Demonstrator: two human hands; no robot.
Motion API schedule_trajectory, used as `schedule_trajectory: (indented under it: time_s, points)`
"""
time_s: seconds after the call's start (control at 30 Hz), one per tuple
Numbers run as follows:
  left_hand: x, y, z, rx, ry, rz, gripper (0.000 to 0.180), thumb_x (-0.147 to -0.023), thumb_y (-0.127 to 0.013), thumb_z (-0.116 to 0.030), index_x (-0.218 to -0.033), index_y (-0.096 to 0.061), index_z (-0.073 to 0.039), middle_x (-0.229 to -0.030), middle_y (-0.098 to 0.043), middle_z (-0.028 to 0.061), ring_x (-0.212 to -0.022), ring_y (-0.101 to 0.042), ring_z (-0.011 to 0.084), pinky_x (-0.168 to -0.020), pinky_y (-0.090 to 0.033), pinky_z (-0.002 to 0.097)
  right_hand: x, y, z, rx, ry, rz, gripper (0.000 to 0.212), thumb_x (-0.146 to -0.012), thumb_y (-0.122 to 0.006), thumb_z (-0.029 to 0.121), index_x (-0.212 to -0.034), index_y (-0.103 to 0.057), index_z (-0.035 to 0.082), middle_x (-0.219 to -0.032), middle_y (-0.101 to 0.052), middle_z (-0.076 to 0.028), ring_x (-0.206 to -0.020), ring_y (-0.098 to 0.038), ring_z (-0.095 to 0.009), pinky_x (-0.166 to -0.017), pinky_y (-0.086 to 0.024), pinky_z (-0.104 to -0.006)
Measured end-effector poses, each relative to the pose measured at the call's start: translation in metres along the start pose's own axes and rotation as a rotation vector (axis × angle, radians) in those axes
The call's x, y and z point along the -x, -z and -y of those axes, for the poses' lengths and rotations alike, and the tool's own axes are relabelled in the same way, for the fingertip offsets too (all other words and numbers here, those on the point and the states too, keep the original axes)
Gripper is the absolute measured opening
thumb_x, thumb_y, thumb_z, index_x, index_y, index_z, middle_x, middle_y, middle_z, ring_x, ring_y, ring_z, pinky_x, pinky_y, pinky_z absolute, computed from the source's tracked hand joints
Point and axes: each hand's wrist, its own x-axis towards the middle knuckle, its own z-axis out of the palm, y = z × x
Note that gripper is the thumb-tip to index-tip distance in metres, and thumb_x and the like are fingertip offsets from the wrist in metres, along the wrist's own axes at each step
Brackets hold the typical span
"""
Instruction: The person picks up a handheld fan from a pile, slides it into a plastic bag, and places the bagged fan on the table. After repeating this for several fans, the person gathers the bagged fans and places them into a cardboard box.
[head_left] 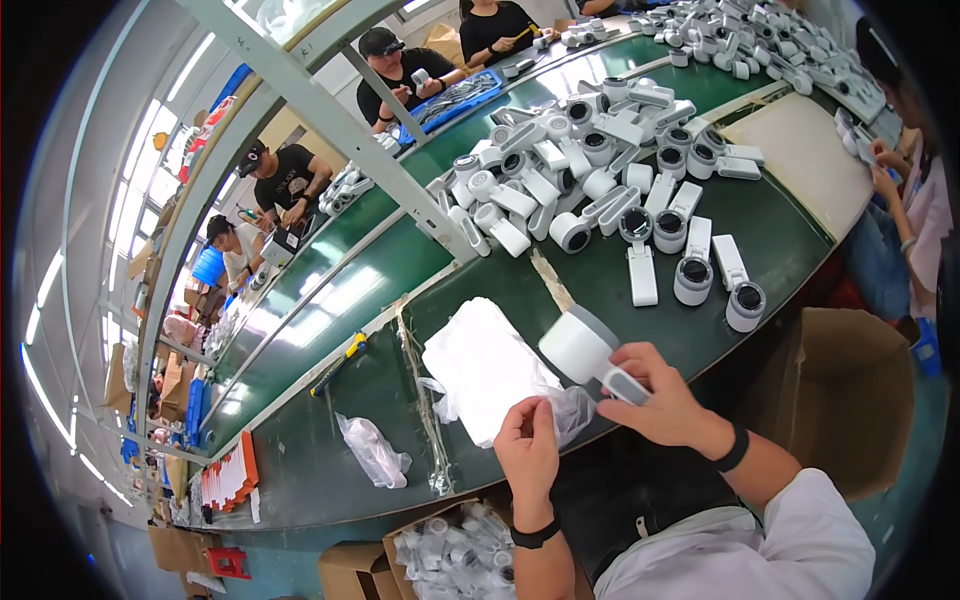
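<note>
White round-headed device (pixel 582 347) — grey handle, right hand (pixel 662 398) gripping

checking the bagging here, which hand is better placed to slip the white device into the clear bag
Right, probably: the right hand already holds the white device by its handle, just above the clear bag that the left hand pinches.

a long green workbench (pixel 330 440) runs away up and to the left of the hands, under a pale metal frame (pixel 300 80). bright windows (pixel 130 170) line the far left wall. a brown cardboard box (pixel 850 390) stands just right of them.
</note>
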Motion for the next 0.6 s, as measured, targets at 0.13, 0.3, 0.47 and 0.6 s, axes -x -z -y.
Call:
schedule_trajectory:
  time_s: [0.13, 0.3, 0.47, 0.6]
  points:
    - [-0.001, -0.010, 0.002, 0.098, 0.033, -0.086, 0.013, -0.094, -0.063, -0.010, -0.100, -0.064, 0.002, -0.081, -0.059, -0.0030, -0.065, -0.048, 0.0021, -0.058, -0.038, 0.0178, 0.026, 0.051, 0.005, -0.173, -0.068, 0.307, 0.040, -0.091, -0.065, 0.014, -0.126, -0.050, 0.002, -0.098, -0.068, -0.008, -0.081, -0.062, -0.014, -0.075, -0.051, -0.0292]
    - [-0.002, -0.018, 0.001, 0.105, 0.011, -0.022, 0.012, -0.094, -0.064, -0.010, -0.099, -0.064, 0.000, -0.079, -0.060, -0.0029, -0.063, -0.047, 0.0015, -0.055, -0.036, 0.0187, 0.025, 0.070, 0.011, 0.021, -0.044, 0.704, 0.057, -0.087, -0.069, 0.017, -0.137, -0.044, 0.005, -0.098, -0.069, -0.009, -0.075, -0.063, -0.013, -0.068, -0.050, -0.0272]
    - [-0.002, -0.011, -0.007, 0.153, 0.170, 0.028, 0.010, -0.093, -0.065, -0.009, -0.100, -0.065, -0.001, -0.077, -0.062, -0.0027, -0.062, -0.048, 0.0017, -0.053, -0.036, 0.0190, -0.001, 0.063, 0.017, -0.001, -0.346, 0.883, 0.087, -0.089, -0.067, 0.022, -0.155, -0.013, 0.011, -0.098, -0.069, -0.010, -0.081, -0.063, -0.015, -0.077, -0.050, -0.0297]
    - [-0.005, 0.007, 0.008, 0.282, 0.177, 0.140, 0.012, -0.092, -0.065, -0.005, -0.103, -0.066, 0.001, -0.084, -0.066, 0.0028, -0.068, -0.058, 0.0083, -0.059, -0.045, 0.0221, -0.019, 0.057, -0.016, -0.059, -0.292, 1.086, 0.077, -0.094, -0.059, 0.031, -0.156, -0.016, 0.016, -0.107, -0.062, -0.005, -0.085, -0.057, -0.013, -0.077, -0.049, -0.0287]
